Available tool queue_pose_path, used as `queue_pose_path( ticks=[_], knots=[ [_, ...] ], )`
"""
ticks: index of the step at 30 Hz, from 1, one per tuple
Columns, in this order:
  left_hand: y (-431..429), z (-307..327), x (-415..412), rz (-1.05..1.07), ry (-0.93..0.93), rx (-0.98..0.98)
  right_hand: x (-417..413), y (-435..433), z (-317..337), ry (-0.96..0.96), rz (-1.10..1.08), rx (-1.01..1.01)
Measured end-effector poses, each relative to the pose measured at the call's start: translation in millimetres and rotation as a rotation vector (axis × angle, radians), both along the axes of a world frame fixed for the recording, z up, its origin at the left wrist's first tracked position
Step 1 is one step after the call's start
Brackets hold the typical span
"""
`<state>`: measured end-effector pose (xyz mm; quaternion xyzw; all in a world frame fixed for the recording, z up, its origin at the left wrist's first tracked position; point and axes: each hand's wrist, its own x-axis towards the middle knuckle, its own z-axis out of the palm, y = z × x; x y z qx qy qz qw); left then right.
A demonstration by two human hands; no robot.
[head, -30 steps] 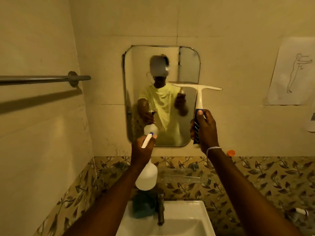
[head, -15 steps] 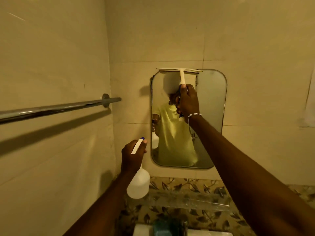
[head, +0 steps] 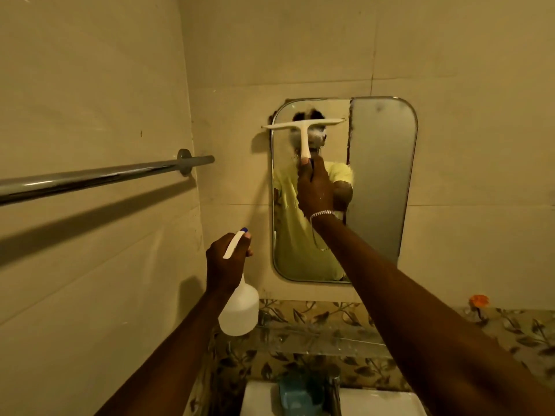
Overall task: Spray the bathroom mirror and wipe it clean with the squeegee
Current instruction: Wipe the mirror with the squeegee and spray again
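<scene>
A rounded rectangular mirror [head: 381,181] hangs on the tiled wall. My right hand [head: 315,187] grips the handle of a white squeegee [head: 303,127], whose blade lies across the upper left part of the mirror, its left end past the mirror's edge. The mirror's left part reflects a person in a yellow shirt; its right part looks dull grey. My left hand [head: 226,262] holds a white spray bottle [head: 240,310] by its neck and trigger, below and left of the mirror, apart from the glass.
A chrome towel bar [head: 99,177] juts from the left wall at mirror height. Below the mirror sit a glass shelf [head: 321,334], leaf-patterned tiles, a white sink [head: 381,403] with a tap [head: 335,394] and a blue object [head: 295,394]. An orange hook [head: 479,301] is right.
The squeegee rose from in front of the mirror's right side to the top edge, then came down a little on the left part. The view shifted. The left hand kept the bottle.
</scene>
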<state>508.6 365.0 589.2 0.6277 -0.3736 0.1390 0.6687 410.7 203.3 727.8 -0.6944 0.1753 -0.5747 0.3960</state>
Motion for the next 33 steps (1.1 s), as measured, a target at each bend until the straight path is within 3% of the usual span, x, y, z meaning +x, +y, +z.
queue_pose_path(
  ticks=[7, 12, 17, 21, 28, 33],
  knots=[
    [-9.0, -7.8, -0.7, -0.006, -0.012, 0.022, -13.5, 17.0, -185.7, 0.050, -0.007, 0.072],
    [-7.1, -16.4, -3.7, -0.011, -0.013, 0.032, -33.7, 36.1, -301.2, 0.248, -0.009, 0.281],
    [-1.0, -17.9, -4.1, 0.006, -0.035, 0.046, -59.1, 54.0, -358.1, 0.376, -0.021, 0.533],
    [0.6, -12.0, -0.7, 0.019, -0.034, 0.033, -71.8, 51.9, -301.4, 0.234, 0.020, 0.413],
    [-10.6, -2.5, -9.6, -0.005, -0.033, 0.015, -81.2, 3.0, -93.5, -0.019, 0.024, 0.090],
    [-18.6, 2.2, -16.4, -0.023, -0.051, 0.015, -71.7, -25.6, 14.8, -0.013, 0.044, -0.051]
  ],
)
